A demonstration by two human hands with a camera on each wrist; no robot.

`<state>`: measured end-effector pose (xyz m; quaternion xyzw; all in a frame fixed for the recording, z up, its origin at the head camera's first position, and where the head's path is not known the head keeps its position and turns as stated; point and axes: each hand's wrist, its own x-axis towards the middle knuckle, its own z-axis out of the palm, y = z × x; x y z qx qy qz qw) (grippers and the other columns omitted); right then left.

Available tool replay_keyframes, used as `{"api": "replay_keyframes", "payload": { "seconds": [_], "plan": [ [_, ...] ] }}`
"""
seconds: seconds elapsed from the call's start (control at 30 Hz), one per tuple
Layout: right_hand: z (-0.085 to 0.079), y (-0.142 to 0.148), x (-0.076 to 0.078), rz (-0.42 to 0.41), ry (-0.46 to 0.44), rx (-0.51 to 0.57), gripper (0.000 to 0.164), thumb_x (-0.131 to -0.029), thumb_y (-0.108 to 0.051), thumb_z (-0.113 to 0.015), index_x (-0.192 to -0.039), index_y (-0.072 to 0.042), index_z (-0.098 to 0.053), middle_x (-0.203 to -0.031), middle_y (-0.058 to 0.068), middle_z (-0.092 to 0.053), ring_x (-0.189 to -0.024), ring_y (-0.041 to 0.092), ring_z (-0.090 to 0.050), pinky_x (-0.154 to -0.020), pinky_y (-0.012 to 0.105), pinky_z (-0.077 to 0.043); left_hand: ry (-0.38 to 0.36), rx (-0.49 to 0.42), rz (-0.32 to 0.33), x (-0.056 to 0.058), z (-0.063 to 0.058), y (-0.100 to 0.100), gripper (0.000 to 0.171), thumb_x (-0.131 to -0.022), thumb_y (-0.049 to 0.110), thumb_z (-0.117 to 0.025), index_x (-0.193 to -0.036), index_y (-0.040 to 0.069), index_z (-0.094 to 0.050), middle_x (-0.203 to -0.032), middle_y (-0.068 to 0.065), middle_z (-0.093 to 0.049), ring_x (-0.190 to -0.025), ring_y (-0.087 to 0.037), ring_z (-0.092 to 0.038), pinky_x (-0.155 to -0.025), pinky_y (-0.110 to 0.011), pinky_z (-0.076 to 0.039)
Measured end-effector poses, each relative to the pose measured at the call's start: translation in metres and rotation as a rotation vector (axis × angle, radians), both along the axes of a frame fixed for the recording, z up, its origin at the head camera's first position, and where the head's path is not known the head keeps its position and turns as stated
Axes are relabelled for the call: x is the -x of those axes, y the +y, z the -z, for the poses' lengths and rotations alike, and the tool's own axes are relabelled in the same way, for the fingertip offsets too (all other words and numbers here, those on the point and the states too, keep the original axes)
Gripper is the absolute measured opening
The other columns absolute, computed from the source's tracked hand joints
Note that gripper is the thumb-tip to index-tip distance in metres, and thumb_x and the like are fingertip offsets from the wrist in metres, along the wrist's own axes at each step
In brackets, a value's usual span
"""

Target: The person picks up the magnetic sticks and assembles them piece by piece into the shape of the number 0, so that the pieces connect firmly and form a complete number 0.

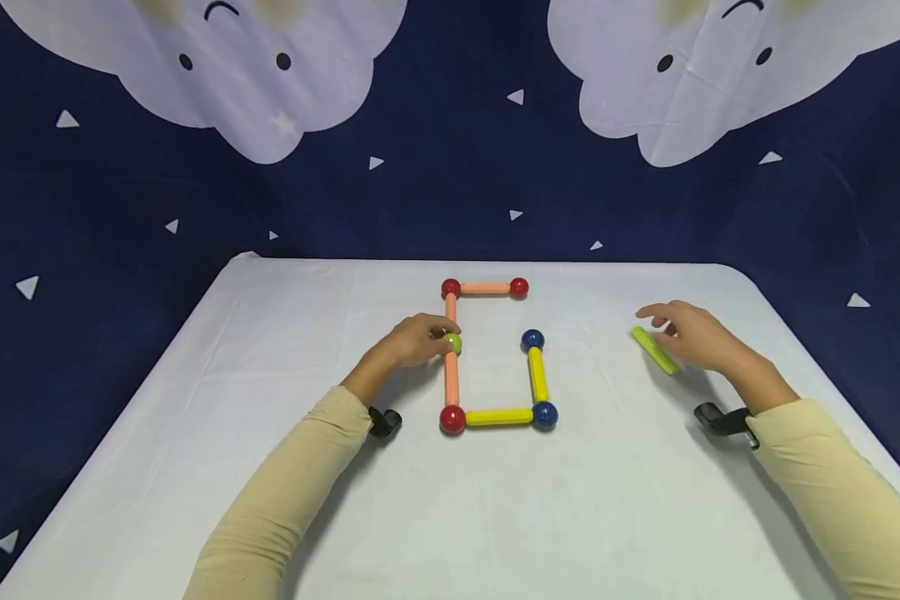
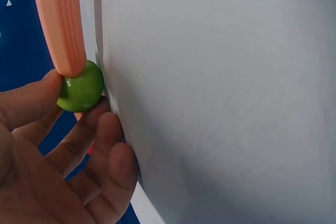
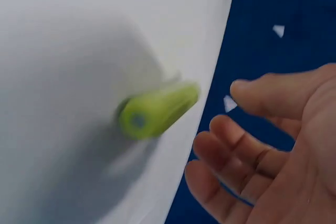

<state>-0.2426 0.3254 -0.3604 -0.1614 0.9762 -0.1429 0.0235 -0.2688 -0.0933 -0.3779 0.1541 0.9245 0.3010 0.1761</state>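
Note:
My left hand holds a green ball between thumb and fingers. The ball sits where two orange rods meet, on the left side of a flat figure of rods and balls lying on the table. At the far right, my right hand hovers beside a loose yellow-green rod, with thumb and fingers apart and nothing between them. In the right wrist view that rod is blurred, its near end showing a dark bluish centre.
Red balls mark the figure's left corners, and another red ball ends its top orange rod. Yellow rods and blue balls form the bottom and right sides. Behind the white table hangs a dark blue curtain.

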Motion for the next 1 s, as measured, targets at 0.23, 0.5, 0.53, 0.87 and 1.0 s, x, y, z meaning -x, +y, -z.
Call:
{"api": "replay_keyframes", "payload": {
  "seconds": [0.23,0.5,0.53,0.87,1.0],
  "plan": [
    [0.010,0.009,0.000,0.111,-0.154,0.006,0.041,-0.092,-0.007,-0.056,-0.130,0.008,-0.053,-0.107,0.028,-0.065,-0.087,0.032,-0.062,-0.068,0.037,-0.049,0.014,-0.009,0.011,0.001,0.002,0.000,0.036,-0.098,0.020,-0.058,-0.133,0.020,-0.063,-0.131,-0.012,-0.062,-0.101,-0.021,-0.056,-0.077,-0.028,-0.047],
    [0.013,0.009,0.001,0.149,-0.208,0.009,0.042,-0.093,-0.008,-0.055,-0.133,0.006,-0.050,-0.115,0.033,-0.062,-0.092,0.035,-0.063,-0.071,0.038,-0.051,0.016,-0.007,0.008,-0.001,0.002,0.000,0.035,-0.098,0.020,-0.058,-0.133,0.020,-0.063,-0.131,-0.012,-0.062,-0.102,-0.021,-0.056,-0.076,-0.028,-0.047],
    [0.013,0.009,0.001,0.154,-0.214,0.007,0.042,-0.094,-0.008,-0.055,-0.133,0.006,-0.050,-0.116,0.034,-0.062,-0.093,0.035,-0.063,-0.071,0.038,-0.052,0.019,-0.007,0.010,-0.001,0.001,0.001,0.035,-0.098,0.020,-0.058,-0.133,0.019,-0.063,-0.131,-0.012,-0.062,-0.102,-0.021,-0.056,-0.076,-0.028,-0.048],
    [0.010,0.005,0.004,0.184,-0.270,-0.010,0.047,-0.091,-0.013,-0.059,-0.132,0.008,-0.050,-0.118,0.035,-0.061,-0.093,0.035,-0.064,-0.071,0.037,-0.053,0.012,-0.008,0.009,-0.001,0.001,-0.001,0.036,-0.098,0.019,-0.058,-0.133,0.019,-0.063,-0.134,-0.013,-0.061,-0.108,-0.023,-0.056,-0.081,-0.030,-0.049],
    [0.009,0.002,0.006,0.166,-0.265,-0.008,0.050,-0.089,-0.012,-0.059,-0.133,0.009,-0.049,-0.116,0.035,-0.062,-0.092,0.034,-0.064,-0.071,0.038,-0.053,0.018,-0.015,0.006,-0.001,0.001,-0.001,0.035,-0.097,0.020,-0.058,-0.132,0.020,-0.064,-0.134,-0.013,-0.061,-0.109,-0.024,-0.057,-0.083,-0.032,-0.049]
  ]
}}
